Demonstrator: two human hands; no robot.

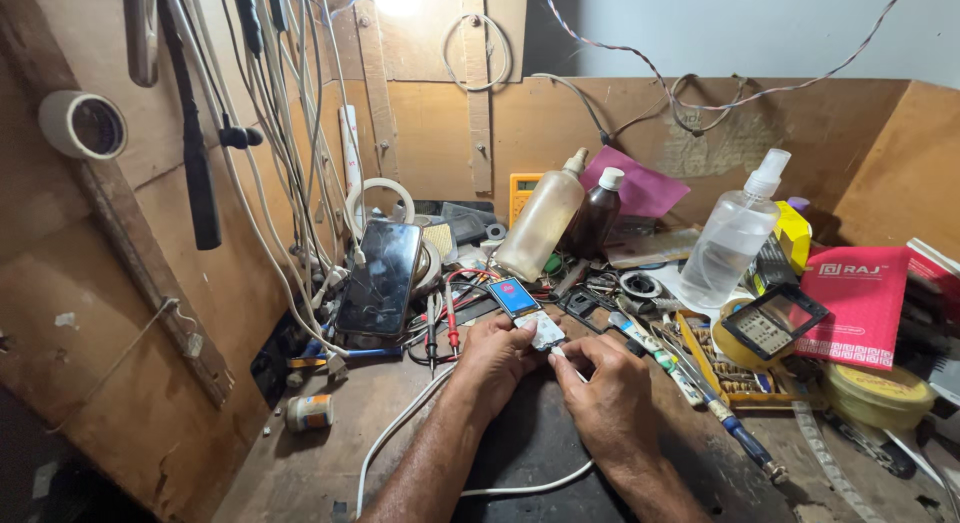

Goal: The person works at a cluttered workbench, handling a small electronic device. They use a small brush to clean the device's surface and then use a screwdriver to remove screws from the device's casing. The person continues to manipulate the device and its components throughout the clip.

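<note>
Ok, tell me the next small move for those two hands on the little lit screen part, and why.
Probably steady the small lit screen with the left hand and let the right hand ease its fingertips along the pale piece below it. Both hands already pinch that piece at the mat's far edge, and loose tools crowd close beside it.

Near edge: bare bench [300,463] is left open beside the left hand [495,358], crossed only by a white cable [400,428]
Behind: passage is blocked by bottles [545,223] and a leaning phone [380,278]
Right: room is taken up by a screwdriver [720,413] and parts tray [735,378]
</note>
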